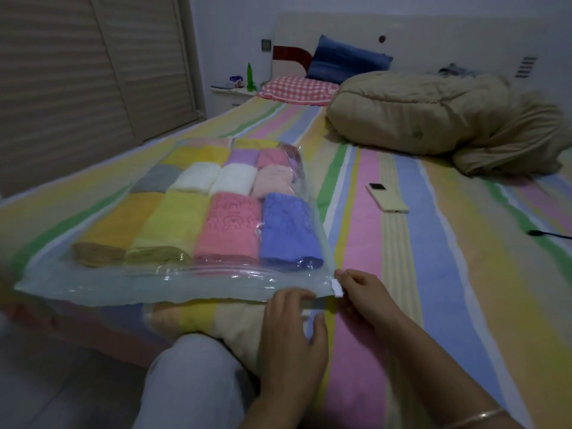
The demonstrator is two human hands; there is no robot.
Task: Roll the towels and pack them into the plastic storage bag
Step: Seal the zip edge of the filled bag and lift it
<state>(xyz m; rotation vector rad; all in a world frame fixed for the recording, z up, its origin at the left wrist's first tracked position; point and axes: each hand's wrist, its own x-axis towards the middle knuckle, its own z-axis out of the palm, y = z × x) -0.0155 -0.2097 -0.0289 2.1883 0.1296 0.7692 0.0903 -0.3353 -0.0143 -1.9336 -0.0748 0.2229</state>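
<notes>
A clear plastic storage bag (93, 287) lies flat on the striped bed, filled with several rolled towels in rows. The front row holds an orange, a yellow, a pink (227, 227) and a blue towel (289, 230). At the bag's near right corner sits a white zip slider (337, 287). My right hand (366, 292) pinches that slider between thumb and fingers. My left hand (294, 329) lies just left of it, fingers resting flat on the bag's zip edge.
A phone (387, 198) lies on the bed right of the bag. A bundled beige quilt (433, 119) and pillows (297, 89) sit at the far end. A black cable (548, 233) enters from the right. My knee (192, 376) is at the bed's near edge.
</notes>
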